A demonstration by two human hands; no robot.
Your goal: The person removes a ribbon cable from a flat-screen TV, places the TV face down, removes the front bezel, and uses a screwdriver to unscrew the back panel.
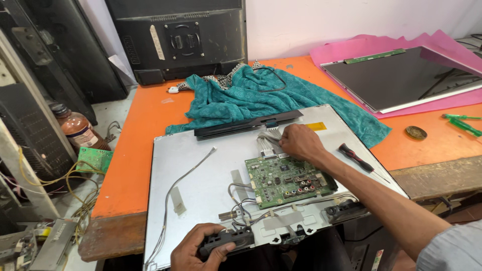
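A silver metal display back panel (196, 175) lies face down on the orange table (135, 150). A green circuit board (283, 181) is mounted near its middle. My right hand (301, 143) pinches the white ribbon cables (268, 145) just above the board. My left hand (193, 248) grips a small black speaker module (226, 240) at the panel's near edge. A second black speaker (344, 210) sits at the near right. Thin wires (241, 203) run from the board to the speakers. A black strip (248, 124) lies along the panel's far edge.
A teal cloth (241, 98) lies behind the panel. A red-and-black screwdriver (356, 158) rests at the right, green tools (462, 123) and a round tin lid (415, 132) further right. Another screen (401, 80) lies on pink paper. A brown bottle (75, 128) stands left.
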